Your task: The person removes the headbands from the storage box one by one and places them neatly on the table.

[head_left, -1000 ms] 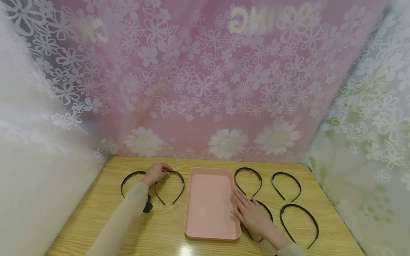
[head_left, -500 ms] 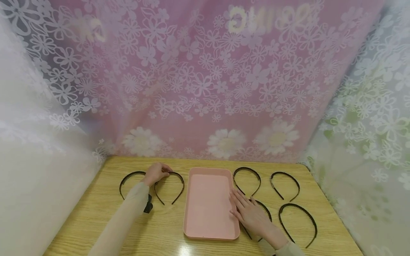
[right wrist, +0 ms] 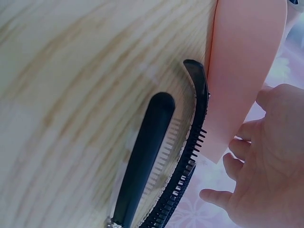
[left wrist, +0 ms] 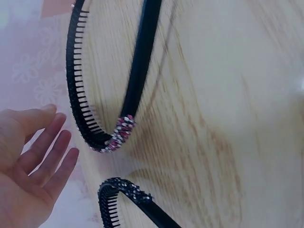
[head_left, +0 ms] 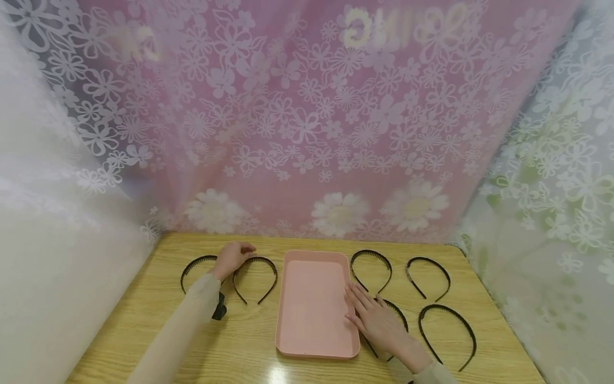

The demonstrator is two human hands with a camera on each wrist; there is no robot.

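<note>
My left hand (head_left: 231,260) hovers at the top of a black toothed headband (head_left: 276,273) on the table's left half. In the left wrist view its fingers (left wrist: 57,152) are loosely spread and apart from the headband with pink and white beads (left wrist: 122,135). A second headband (head_left: 184,269) lies further left, partly hidden by that arm. Fingertips of my right hand (head_left: 379,320) rest at the right rim of the shallow pink tray (head_left: 316,304), fingers extended and holding nothing. Beneath this hand lies another headband (head_left: 404,316), partly covered.
On the right side of the wooden table (head_left: 249,346) lie more black headbands: one at the back (head_left: 368,251), one at the far right (head_left: 422,258) and one nearer the front (head_left: 437,306). Flowered cloth (head_left: 297,202) hangs behind and at both sides.
The left hand has let go of the headband and lifted its fingertips slightly off it. The right hand and the tray have stayed put.
</note>
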